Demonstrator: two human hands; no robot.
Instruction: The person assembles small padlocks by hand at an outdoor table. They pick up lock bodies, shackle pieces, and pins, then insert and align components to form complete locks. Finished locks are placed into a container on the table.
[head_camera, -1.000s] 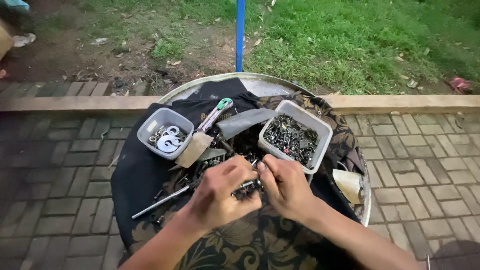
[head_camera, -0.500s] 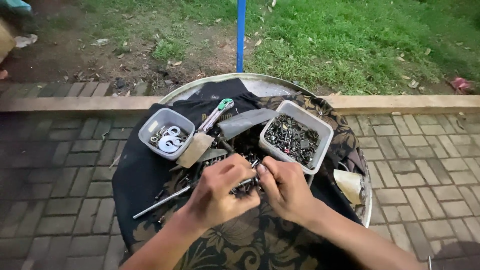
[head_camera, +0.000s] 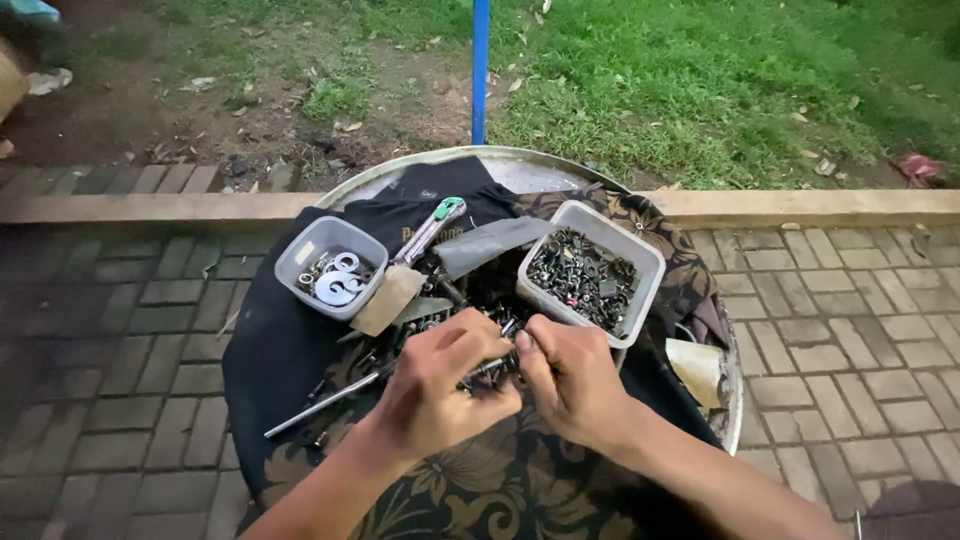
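My left hand (head_camera: 440, 385) and my right hand (head_camera: 570, 375) meet over the middle of a round metal table (head_camera: 500, 165), both pinching a small dark threaded bolt (head_camera: 490, 368) between their fingertips. Under the hands lies a heap of loose dark metal parts (head_camera: 420, 325) on dark cloth (head_camera: 280, 340). A clear plastic tub of dark nuts and bolts (head_camera: 585, 275) stands just beyond my right hand. A smaller tub with silver washers (head_camera: 330, 268) stands to the far left.
A long metal rod (head_camera: 320, 405) lies left of my left hand. A green-handled tool (head_camera: 430, 228) and a grey sheet (head_camera: 490, 243) rest between the tubs. Patterned cloth (head_camera: 470, 490) covers the near side. A blue pole (head_camera: 480, 70), grass and brick paving (head_camera: 840, 320) surround the table.
Both hands stay together over the parts heap; the fingers have shifted slightly around the small bolt. Nothing else has moved.
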